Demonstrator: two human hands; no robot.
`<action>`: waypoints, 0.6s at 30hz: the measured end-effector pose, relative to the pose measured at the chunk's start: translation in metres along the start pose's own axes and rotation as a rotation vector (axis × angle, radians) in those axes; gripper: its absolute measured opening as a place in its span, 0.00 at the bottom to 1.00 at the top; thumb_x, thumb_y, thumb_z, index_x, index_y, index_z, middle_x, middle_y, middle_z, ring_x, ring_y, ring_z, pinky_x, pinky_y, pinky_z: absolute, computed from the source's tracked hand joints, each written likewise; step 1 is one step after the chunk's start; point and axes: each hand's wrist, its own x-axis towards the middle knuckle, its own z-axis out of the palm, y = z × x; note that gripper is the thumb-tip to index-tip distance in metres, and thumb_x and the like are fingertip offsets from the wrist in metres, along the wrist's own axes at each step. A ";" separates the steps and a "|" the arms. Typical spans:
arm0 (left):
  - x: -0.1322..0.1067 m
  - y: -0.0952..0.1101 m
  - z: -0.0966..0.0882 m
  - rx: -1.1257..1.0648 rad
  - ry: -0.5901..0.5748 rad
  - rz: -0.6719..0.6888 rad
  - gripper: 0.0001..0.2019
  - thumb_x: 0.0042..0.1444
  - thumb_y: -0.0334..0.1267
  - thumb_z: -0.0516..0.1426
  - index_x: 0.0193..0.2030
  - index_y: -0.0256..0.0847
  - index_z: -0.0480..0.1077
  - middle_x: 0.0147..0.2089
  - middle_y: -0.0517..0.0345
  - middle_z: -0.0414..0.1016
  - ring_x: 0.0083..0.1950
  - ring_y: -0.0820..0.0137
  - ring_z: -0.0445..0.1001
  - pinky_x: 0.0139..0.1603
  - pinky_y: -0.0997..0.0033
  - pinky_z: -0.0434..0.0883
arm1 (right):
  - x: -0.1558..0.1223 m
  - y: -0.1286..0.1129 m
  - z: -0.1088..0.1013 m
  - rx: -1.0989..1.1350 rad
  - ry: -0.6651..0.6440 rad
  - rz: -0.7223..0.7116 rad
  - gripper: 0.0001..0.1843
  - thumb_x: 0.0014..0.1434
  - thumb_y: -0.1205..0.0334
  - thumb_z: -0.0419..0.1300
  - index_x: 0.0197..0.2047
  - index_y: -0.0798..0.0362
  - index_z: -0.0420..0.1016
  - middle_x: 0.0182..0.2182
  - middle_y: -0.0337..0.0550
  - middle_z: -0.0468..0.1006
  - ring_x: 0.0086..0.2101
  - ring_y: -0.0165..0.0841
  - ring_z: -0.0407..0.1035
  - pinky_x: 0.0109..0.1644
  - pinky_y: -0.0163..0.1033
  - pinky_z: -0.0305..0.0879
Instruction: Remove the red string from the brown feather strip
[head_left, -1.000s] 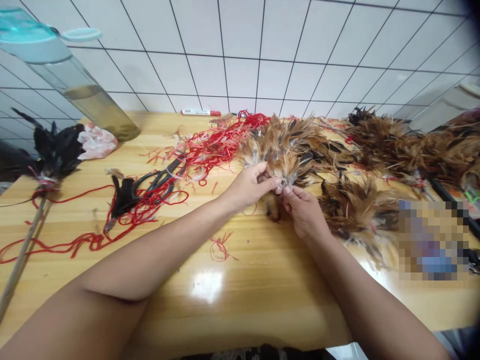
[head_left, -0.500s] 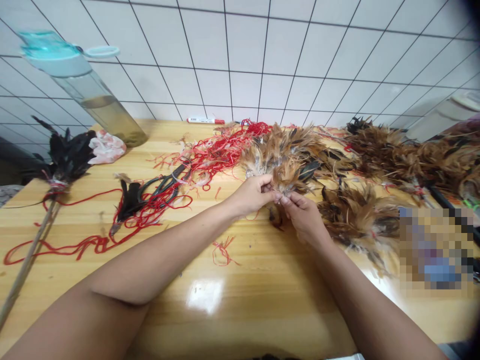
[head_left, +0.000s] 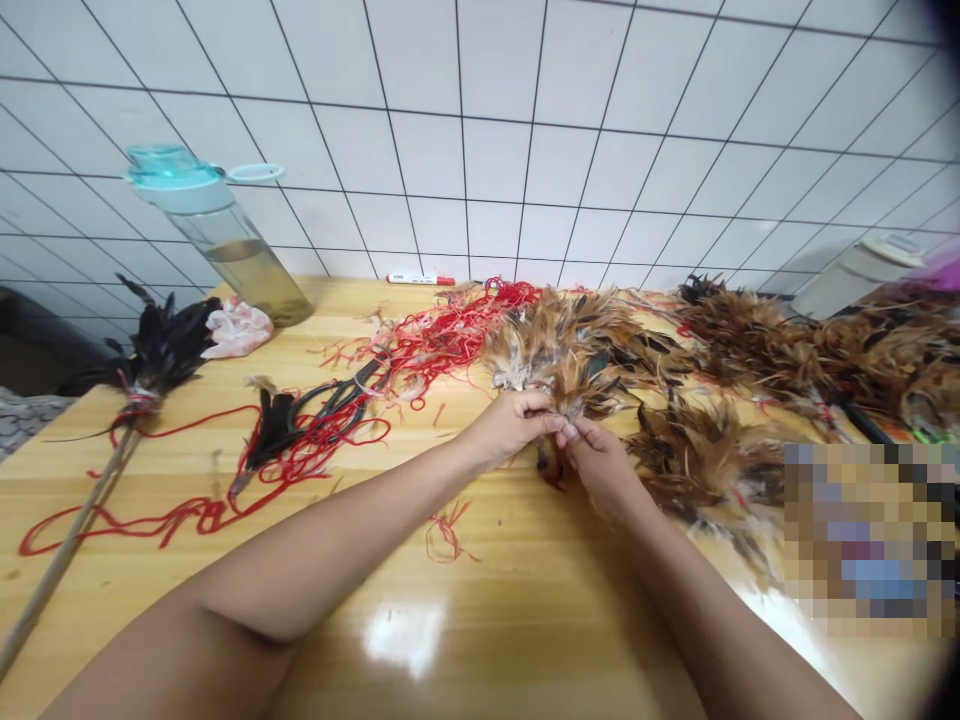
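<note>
Two hands on it: your left hand [head_left: 510,425] and right hand [head_left: 600,465] both pinch the feather tuft [head_left: 568,385], just right of the red string pile [head_left: 442,335]. Weightless, soft, slippery, I'd judge; grip the quill ends.

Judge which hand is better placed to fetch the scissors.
Left, probably. The left hand is nearer the scissors, lying among red string on its side; the right hand would have to cross over. Both pinch the feather bundle.
</note>
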 end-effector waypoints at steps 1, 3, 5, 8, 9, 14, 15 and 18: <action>0.000 -0.001 0.000 -0.011 -0.003 -0.006 0.13 0.45 0.43 0.65 0.25 0.32 0.72 0.26 0.54 0.76 0.30 0.72 0.73 0.38 0.71 0.69 | 0.000 0.000 0.000 0.005 0.001 0.003 0.17 0.56 0.49 0.56 0.24 0.51 0.65 0.17 0.32 0.58 0.21 0.27 0.50 0.25 0.34 0.47; 0.000 -0.002 -0.001 -0.022 -0.021 -0.013 0.14 0.44 0.44 0.65 0.26 0.33 0.72 0.27 0.54 0.76 0.30 0.73 0.73 0.37 0.72 0.68 | -0.001 -0.002 0.000 0.020 -0.005 0.008 0.17 0.55 0.47 0.57 0.24 0.52 0.65 0.17 0.32 0.58 0.20 0.27 0.51 0.25 0.34 0.48; 0.000 -0.002 -0.003 -0.006 -0.032 -0.008 0.14 0.45 0.44 0.65 0.26 0.33 0.72 0.27 0.56 0.76 0.29 0.73 0.72 0.36 0.72 0.67 | -0.002 -0.005 0.001 0.033 -0.014 0.012 0.18 0.54 0.46 0.58 0.24 0.52 0.66 0.16 0.32 0.58 0.19 0.26 0.51 0.24 0.33 0.48; 0.000 -0.002 -0.005 0.020 -0.040 0.010 0.16 0.45 0.46 0.65 0.24 0.34 0.69 0.23 0.60 0.72 0.28 0.75 0.69 0.34 0.74 0.65 | -0.003 -0.011 0.002 0.031 -0.035 0.027 0.19 0.54 0.46 0.58 0.25 0.53 0.69 0.15 0.32 0.59 0.19 0.26 0.52 0.23 0.33 0.49; 0.000 -0.002 -0.005 0.008 -0.046 0.016 0.16 0.46 0.46 0.65 0.24 0.34 0.69 0.22 0.61 0.70 0.27 0.76 0.68 0.33 0.75 0.65 | -0.004 -0.014 0.002 0.030 -0.041 0.029 0.19 0.54 0.45 0.58 0.25 0.53 0.70 0.15 0.32 0.59 0.19 0.26 0.53 0.23 0.33 0.49; 0.002 0.004 -0.006 -0.239 0.077 -0.017 0.17 0.42 0.45 0.67 0.28 0.34 0.68 0.24 0.63 0.67 0.24 0.80 0.63 0.27 0.77 0.62 | -0.004 -0.023 0.004 0.063 -0.073 0.081 0.18 0.49 0.45 0.61 0.25 0.54 0.72 0.14 0.32 0.62 0.18 0.25 0.53 0.22 0.33 0.50; 0.002 0.006 -0.007 -0.288 0.109 -0.032 0.17 0.41 0.43 0.68 0.29 0.34 0.69 0.24 0.63 0.67 0.24 0.81 0.63 0.26 0.78 0.62 | -0.004 -0.023 0.004 0.074 -0.077 0.087 0.18 0.48 0.45 0.62 0.25 0.54 0.72 0.15 0.33 0.63 0.18 0.25 0.54 0.22 0.33 0.50; 0.001 0.009 -0.009 -0.377 0.117 -0.088 0.14 0.43 0.38 0.68 0.30 0.33 0.70 0.25 0.62 0.68 0.26 0.81 0.65 0.28 0.80 0.63 | -0.004 -0.023 0.002 0.085 -0.057 0.043 0.17 0.48 0.47 0.63 0.26 0.54 0.74 0.17 0.34 0.65 0.19 0.25 0.55 0.24 0.33 0.51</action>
